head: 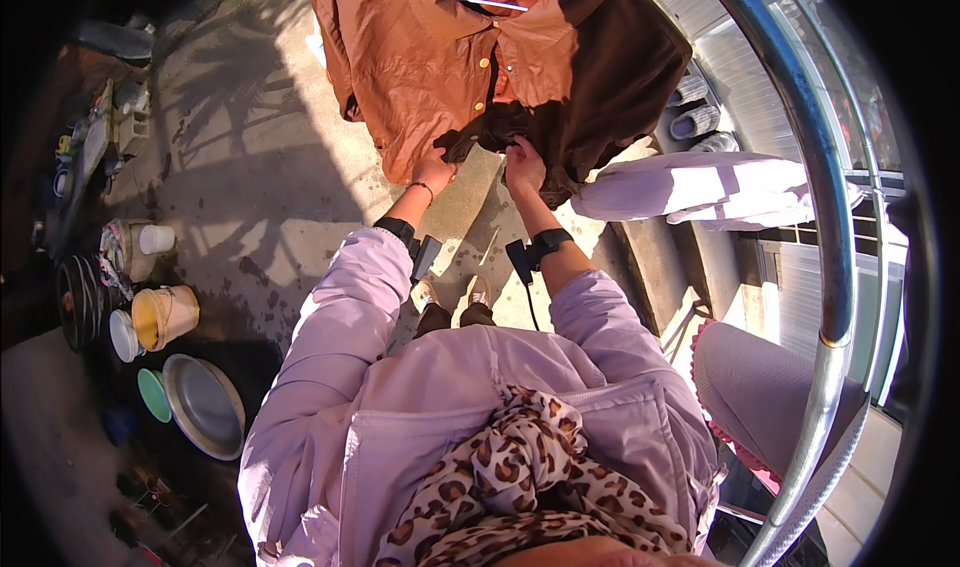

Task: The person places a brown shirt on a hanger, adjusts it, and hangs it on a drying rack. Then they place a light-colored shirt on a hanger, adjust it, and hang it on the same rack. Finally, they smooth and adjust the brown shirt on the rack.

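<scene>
A rust-brown jacket (420,49) with a wide collar and snap buttons hangs spread in front of me, its left part sunlit and its right part in shade. A thin white bar, seemingly part of a hanger (491,4), shows inside the collar. At the jacket's lower front edge, left of the opening, my left hand (433,168) grips the hem. My right hand (525,165) holds the hem on the other side of the opening, its fingers curled over the dark cloth. Both wrists wear black straps with small devices.
A metal rail (814,154) curves down the right side. Beside the jacket hangs a pale lilac garment (697,188), above concrete steps (652,267). Slippers (694,120) lie farther back. At left stand a yellowish bucket (169,318), a large basin (202,409) and a green bowl (154,394).
</scene>
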Action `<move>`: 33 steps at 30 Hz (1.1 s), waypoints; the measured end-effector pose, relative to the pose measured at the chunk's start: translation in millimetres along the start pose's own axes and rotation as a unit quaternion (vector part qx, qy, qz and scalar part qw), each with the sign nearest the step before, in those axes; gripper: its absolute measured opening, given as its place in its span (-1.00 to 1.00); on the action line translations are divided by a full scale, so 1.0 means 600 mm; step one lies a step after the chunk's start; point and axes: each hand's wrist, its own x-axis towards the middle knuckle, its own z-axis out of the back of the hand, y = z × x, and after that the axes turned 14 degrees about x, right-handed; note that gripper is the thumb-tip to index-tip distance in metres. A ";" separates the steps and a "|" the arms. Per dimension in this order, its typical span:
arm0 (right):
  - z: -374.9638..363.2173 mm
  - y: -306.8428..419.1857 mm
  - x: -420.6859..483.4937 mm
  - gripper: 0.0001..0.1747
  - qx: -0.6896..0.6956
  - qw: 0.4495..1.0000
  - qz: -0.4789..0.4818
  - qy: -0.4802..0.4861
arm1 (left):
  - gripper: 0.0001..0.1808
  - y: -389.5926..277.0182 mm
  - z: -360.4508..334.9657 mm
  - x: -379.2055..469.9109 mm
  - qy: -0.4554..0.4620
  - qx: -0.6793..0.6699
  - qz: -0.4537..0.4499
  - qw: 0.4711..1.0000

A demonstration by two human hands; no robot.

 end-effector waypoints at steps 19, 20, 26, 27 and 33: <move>0.071 0.000 -0.109 -0.64 0.012 0.992 0.094 0.085 | -0.76 -0.118 0.015 -0.031 -0.290 -0.003 -0.251 0.924; 0.079 0.015 -0.110 -0.63 0.020 0.993 0.090 0.073 | -0.76 -0.114 0.016 -0.035 -0.281 0.010 -0.232 0.931; 0.060 0.127 -0.101 -0.49 0.014 0.970 0.242 0.004 | -0.81 -0.121 0.008 -0.102 -0.259 0.038 -0.223 0.939; 0.050 0.142 -0.098 -0.43 -0.003 0.963 0.270 0.012 | -0.86 -0.119 0.004 -0.115 -0.222 0.059 -0.230 0.946; 0.023 0.182 -0.082 -0.66 -0.057 0.970 0.234 -0.021 | -0.71 -0.048 0.011 -0.089 0.101 0.308 -0.202 0.924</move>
